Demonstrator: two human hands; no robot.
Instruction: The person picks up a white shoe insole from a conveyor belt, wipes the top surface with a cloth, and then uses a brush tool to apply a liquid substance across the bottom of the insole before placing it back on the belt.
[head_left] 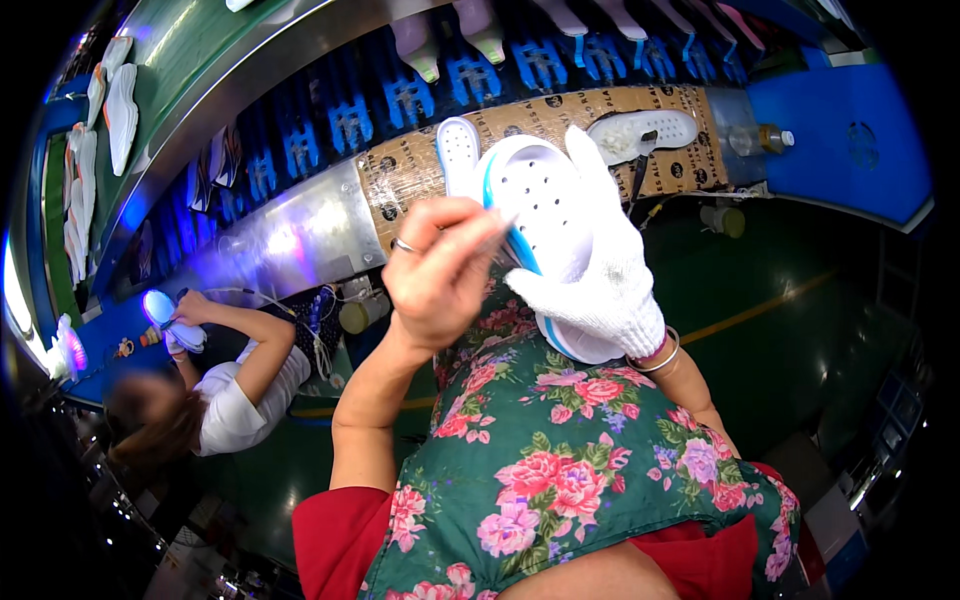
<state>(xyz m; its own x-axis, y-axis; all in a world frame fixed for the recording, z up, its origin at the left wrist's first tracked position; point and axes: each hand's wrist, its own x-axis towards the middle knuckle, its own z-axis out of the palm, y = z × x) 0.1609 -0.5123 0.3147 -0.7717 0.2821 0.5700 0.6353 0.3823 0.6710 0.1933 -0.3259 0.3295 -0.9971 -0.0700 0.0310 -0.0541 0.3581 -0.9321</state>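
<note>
A: First entry, and where does it lie?
B: One clog [545,215], white, blue along its edge, toe pierced with round holes. Held up in front of the apron [555,470], toe away from the wearer, near edge of the cardboard [405,190] behind it.

A: Right hand [605,285]?
B: Gloved in white knit. Has hold of the clog: fingers laid nearly straight along the right side, thumb spread across toward the left.

A: Left hand [435,275]?
B: Bare, one ring [404,245]. Fingers bent, tips drawn together at the blue edge and blurred. Whether they touch the clog or pinch something small, one cannot tell.

A: Handling notes?
B: Judged by its look: light, moulded, springy foam; firm at the sole, softer over the toe. Unlikely to break. The smooth surface may slip in a bare palm; the knit should grip better. A bright white finish probably marks easily.

A: Best hold?
B: Along the side walls, close to the sole, as the gloved hand does. Pressing on the pierced toe would likely dent it inward.

A: Nearby items?
B: On the cardboard: one narrow white piece [459,145], perforated, beyond the clog's left side; one white sole [680,130], to the right, pale matter heaped on it, a black-handled tool [638,182] leaning at its edge.
</note>
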